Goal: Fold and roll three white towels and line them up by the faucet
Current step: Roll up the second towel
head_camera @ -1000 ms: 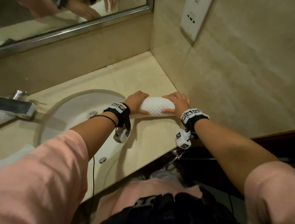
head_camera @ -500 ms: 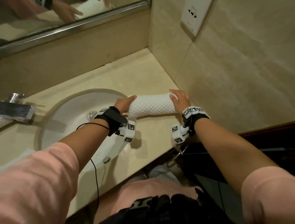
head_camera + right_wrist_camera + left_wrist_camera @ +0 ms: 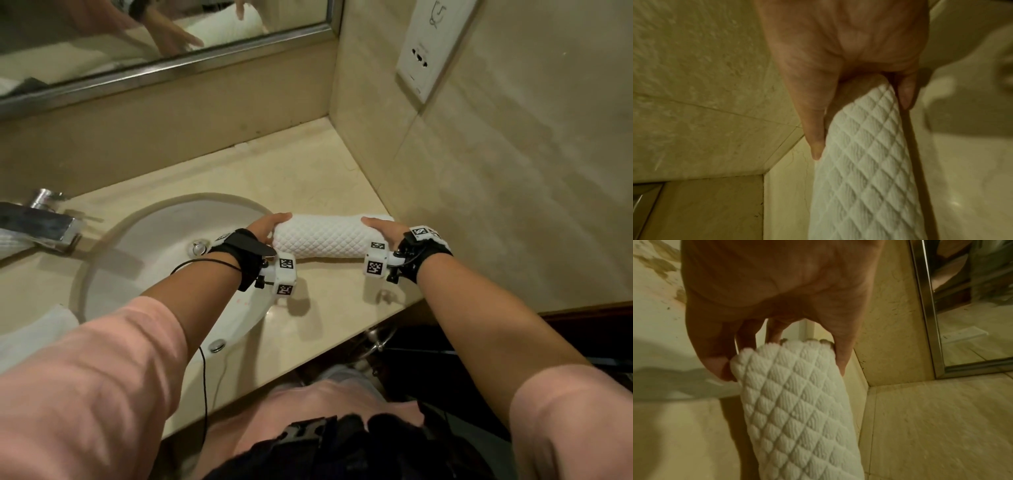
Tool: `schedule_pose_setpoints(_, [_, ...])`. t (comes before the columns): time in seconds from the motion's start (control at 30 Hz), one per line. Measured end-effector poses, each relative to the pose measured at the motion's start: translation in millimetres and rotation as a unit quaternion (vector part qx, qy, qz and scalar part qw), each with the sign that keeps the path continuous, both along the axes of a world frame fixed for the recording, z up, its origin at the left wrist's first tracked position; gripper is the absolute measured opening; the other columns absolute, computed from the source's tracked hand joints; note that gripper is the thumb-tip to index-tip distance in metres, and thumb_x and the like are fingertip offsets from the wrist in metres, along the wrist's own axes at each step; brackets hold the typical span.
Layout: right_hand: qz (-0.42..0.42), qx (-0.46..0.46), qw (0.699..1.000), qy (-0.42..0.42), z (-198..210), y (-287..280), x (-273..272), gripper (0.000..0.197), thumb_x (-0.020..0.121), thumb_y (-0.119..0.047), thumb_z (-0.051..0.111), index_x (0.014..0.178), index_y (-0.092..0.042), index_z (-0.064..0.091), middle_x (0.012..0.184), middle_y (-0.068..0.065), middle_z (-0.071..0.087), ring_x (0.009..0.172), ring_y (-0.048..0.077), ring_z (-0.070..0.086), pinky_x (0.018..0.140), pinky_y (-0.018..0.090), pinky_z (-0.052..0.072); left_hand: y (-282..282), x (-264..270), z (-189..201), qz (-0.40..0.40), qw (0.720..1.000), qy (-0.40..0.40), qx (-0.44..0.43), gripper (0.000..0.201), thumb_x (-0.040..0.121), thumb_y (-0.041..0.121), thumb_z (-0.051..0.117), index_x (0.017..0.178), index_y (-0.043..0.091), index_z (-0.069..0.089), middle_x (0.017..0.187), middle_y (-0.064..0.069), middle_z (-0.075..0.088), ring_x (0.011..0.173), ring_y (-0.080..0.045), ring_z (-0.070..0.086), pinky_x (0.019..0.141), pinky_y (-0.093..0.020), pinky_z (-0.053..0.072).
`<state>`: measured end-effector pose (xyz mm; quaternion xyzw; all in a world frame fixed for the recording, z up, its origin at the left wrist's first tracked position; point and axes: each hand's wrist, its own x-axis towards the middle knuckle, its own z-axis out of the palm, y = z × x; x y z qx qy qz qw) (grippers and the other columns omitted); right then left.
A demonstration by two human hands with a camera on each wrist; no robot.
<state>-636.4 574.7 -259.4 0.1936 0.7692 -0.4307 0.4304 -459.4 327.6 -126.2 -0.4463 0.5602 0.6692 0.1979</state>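
Note:
A rolled white quilted towel lies crosswise over the counter, right of the sink. My left hand grips its left end, thumb on one side and fingers on the other. My right hand grips the right end the same way, close to the side wall. Whether the roll rests on the counter or hangs just above it, I cannot tell. The faucet is at the far left, with a white towel partly showing under its spout.
Another white towel lies at the lower left by the sink. The tiled side wall with a socket stands right beside the roll. A mirror runs along the back wall.
My hands have slid apart from the top of the roll out to its two ends. The roll now shows at full length between them.

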Motion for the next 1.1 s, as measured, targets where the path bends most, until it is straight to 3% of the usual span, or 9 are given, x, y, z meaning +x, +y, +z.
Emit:
schedule_pose_setpoints(0.1, [0.019, 0.002, 1.000, 0.004, 13.5, -1.5, -5.0, 0.091, 0.026, -0.060, 0.092, 0.106, -0.023, 0.069, 0.096, 0.010, 0.075, 0.092, 0.033, 0.071, 0.091, 0.054, 0.049, 9.7, -1.1, 7.5, -0.010, 1.000, 0.003, -0.008, 0.030, 0.099, 0.031, 0.045, 0.081, 0.009, 0.051, 0.054, -0.005, 0.065, 0.045, -0.018, 0.061, 0.030, -0.015, 0.038])
schedule_pose_setpoints(0.17, [0.021, -0.006, 1.000, -0.007, 8.9, -0.3, -10.3, 0.087, 0.027, -0.058, 0.093, 0.105, -0.024, 0.070, 0.099, 0.010, 0.074, 0.093, 0.033, 0.070, 0.091, 0.056, 0.048, 13.3, -0.5, 9.0, 0.008, 1.000, 0.011, -0.003, 0.031, 0.099, 0.033, 0.044, 0.077, 0.012, 0.050, 0.037, 0.000, 0.058, 0.029, -0.011, 0.055, 0.026, -0.011, 0.032])
schedule_pose_setpoints(0.37, [-0.007, -0.038, 0.998, -0.045, 21.6, -5.1, -6.9, 0.075, 0.031, -0.047, 0.095, 0.100, -0.026, 0.074, 0.102, 0.011, 0.073, 0.096, 0.034, 0.069, 0.092, 0.059, 0.047, 10.7, -0.6, 1.7, 0.047, 0.998, 0.018, 0.030, 0.029, 0.096, 0.038, 0.049, 0.106, 0.011, 0.056, 0.058, -0.003, 0.067, 0.038, -0.012, 0.062, 0.035, -0.014, 0.042])
schedule_pose_setpoints(0.47, [-0.020, -0.053, 0.997, -0.055, 42.6, -7.4, 3.2, 0.076, 0.032, -0.041, 0.096, 0.102, -0.023, 0.073, 0.102, 0.012, 0.073, 0.096, 0.034, 0.069, 0.090, 0.058, 0.047, 12.1, -1.6, 3.1, 0.055, 0.998, 0.025, 0.023, 0.022, 0.098, 0.036, 0.046, 0.102, 0.016, 0.053, 0.057, 0.001, 0.068, 0.039, -0.008, 0.062, 0.032, -0.012, 0.040])
schedule_pose_setpoints(0.6, [-0.060, -0.084, 0.994, -0.045, 87.8, -15.3, 28.8, 0.053, 0.059, -0.030, 0.089, 0.107, -0.017, 0.071, 0.098, 0.013, 0.074, 0.089, 0.031, 0.071, 0.081, 0.052, 0.053, 14.9, 2.0, -0.6, 0.064, 0.996, 0.037, 0.042, 0.040, 0.094, 0.041, 0.052, 0.119, 0.011, 0.058, 0.071, -0.003, 0.074, 0.056, -0.018, 0.069, 0.050, -0.021, 0.051])
schedule_pose_setpoints(0.73, [-0.078, -0.117, 0.989, -0.048, 100.3, -17.2, 37.3, 0.032, 0.077, -0.022, 0.078, 0.107, -0.013, 0.069, 0.081, 0.012, 0.074, 0.061, 0.027, 0.071, 0.055, 0.040, 0.055, 15.9, 3.5, -6.5, 0.082, 0.994, 0.034, 0.059, 0.029, 0.095, 0.041, 0.051, 0.099, 0.013, 0.059, 0.061, -0.003, 0.071, 0.048, -0.015, 0.067, 0.040, -0.017, 0.047])
schedule_pose_setpoints(0.87, [-0.097, -0.129, 0.985, -0.053, 103.5, -18.0, 39.0, 0.037, 0.077, -0.016, 0.077, 0.112, -0.011, 0.067, 0.093, 0.016, 0.072, 0.064, 0.031, 0.071, 0.056, 0.042, 0.054, 14.3, 3.0, -8.9, 0.079, 0.995, 0.032, 0.043, 0.033, 0.094, 0.040, 0.053, 0.111, 0.012, 0.057, 0.061, -0.003, 0.071, 0.048, -0.014, 0.067, 0.039, -0.017, 0.047])
schedule_pose_setpoints(1.0, [-0.099, -0.141, 0.984, -0.054, 106.0, -20.9, 41.5, 0.034, 0.080, -0.017, 0.075, 0.112, -0.013, 0.066, 0.086, 0.013, 0.069, 0.055, 0.027, 0.069, 0.050, 0.036, 0.054, 25.7, 11.5, 12.4, 0.070, 0.996, 0.041, 0.036, 0.027, 0.098, 0.034, 0.046, 0.082, 0.014, 0.054, 0.041, 0.001, 0.061, 0.032, -0.008, 0.057, 0.029, -0.012, 0.036])
schedule_pose_setpoints(1.1, [-0.085, -0.157, 0.982, -0.066, 107.8, -25.2, 49.6, 0.034, 0.080, -0.020, 0.073, 0.112, -0.011, 0.067, 0.084, 0.013, 0.072, 0.065, 0.028, 0.070, 0.057, 0.037, 0.056, 25.6, 22.4, 13.8, 0.110, 0.992, 0.051, 0.030, 0.029, 0.096, 0.035, 0.049, 0.080, 0.012, 0.055, 0.041, 0.001, 0.061, 0.032, -0.009, 0.057, 0.032, -0.012, 0.038])
